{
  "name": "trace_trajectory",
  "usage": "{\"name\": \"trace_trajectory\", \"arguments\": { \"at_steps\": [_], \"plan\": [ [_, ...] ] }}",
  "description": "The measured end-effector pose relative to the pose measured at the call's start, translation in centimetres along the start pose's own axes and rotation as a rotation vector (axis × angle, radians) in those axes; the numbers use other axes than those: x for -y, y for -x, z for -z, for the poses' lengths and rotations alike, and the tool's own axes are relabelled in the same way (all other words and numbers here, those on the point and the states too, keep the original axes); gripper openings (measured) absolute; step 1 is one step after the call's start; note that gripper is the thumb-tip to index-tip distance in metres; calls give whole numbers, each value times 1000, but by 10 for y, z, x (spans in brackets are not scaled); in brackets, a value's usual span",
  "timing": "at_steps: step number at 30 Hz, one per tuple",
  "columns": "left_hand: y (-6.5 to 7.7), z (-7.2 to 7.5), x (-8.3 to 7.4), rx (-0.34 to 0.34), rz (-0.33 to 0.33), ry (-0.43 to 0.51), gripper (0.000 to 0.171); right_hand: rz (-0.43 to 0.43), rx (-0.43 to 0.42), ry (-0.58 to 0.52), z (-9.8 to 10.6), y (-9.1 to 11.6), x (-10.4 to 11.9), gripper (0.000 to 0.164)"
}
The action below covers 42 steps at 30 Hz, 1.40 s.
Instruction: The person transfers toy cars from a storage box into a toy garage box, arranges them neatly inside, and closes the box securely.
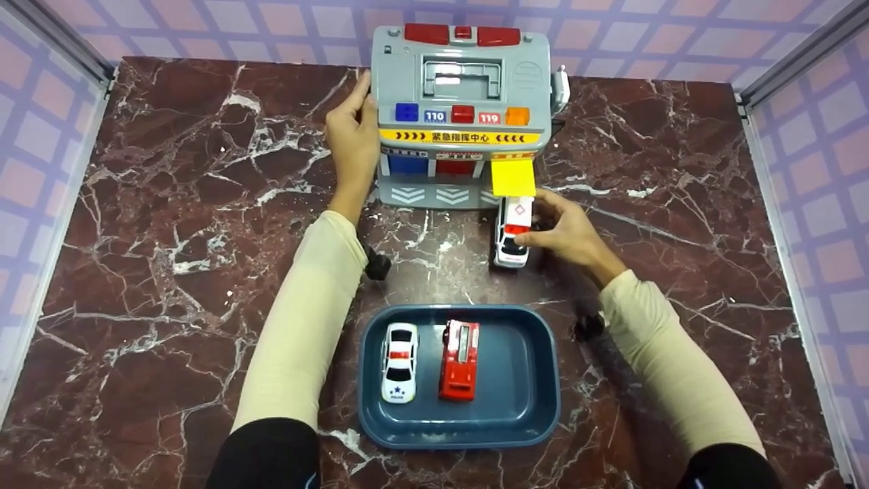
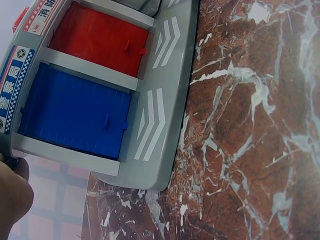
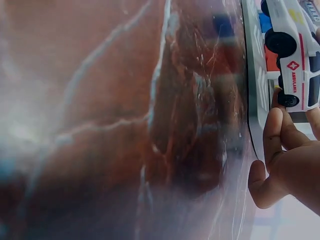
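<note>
In the head view my right hand [image 1: 570, 227] holds a white toy ambulance [image 1: 514, 244] by its side. The ambulance's rear is at the raised yellow door [image 1: 513, 178] of a grey toy emergency station [image 1: 400, 75]. The right wrist view shows the ambulance [image 3: 295, 80] side-on, with its wheels over the station's edge and my fingers against it. My left hand [image 1: 354, 139] rests along the station's left side, fingers fairly straight. In the left wrist view, the blue door [image 2: 75, 110] and red door [image 2: 100, 40] are down, and only part of my left hand [image 2: 15, 192] shows.
Nearer to me, a dark blue tray [image 1: 523, 435] holds a white toy police car [image 1: 399, 367] and a red toy fire truck [image 1: 459, 363]. Everything stands on a reddish-brown marbled table [image 1: 204, 272]. Checked panels [image 1: 305, 30] surround its back and sides.
</note>
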State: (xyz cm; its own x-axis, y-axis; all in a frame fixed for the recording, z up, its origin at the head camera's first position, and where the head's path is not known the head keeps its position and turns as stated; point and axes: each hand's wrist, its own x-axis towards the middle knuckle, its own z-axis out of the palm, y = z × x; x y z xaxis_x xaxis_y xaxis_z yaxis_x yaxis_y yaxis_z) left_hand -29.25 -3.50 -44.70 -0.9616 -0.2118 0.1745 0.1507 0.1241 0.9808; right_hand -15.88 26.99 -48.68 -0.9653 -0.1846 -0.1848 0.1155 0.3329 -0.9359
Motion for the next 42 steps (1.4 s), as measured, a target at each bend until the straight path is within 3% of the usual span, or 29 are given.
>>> {"name": "trace_trajectory", "arguments": {
  "at_steps": [9,15,20,32,36,42],
  "plan": [
    [10,1,-20,-7,36,-4,36,12,-19,3,-3,-15,0,71],
    [3,-1,-6,-7,0,6,35,-2,-21,19,-4,-20,2,72],
    [2,-1,-4,-16,-15,6,35,1,-30,25,-4,-25,1,68],
    [15,3,-30,-9,18,27,34,1,-35,34,-5,-33,5,65],
    [14,2,-28,-14,12,12,34,18,-35,55,-7,-29,17,62],
    [6,0,-11,-15,5,14,35,39,-41,76,-10,-19,37,57]
  ]
}}
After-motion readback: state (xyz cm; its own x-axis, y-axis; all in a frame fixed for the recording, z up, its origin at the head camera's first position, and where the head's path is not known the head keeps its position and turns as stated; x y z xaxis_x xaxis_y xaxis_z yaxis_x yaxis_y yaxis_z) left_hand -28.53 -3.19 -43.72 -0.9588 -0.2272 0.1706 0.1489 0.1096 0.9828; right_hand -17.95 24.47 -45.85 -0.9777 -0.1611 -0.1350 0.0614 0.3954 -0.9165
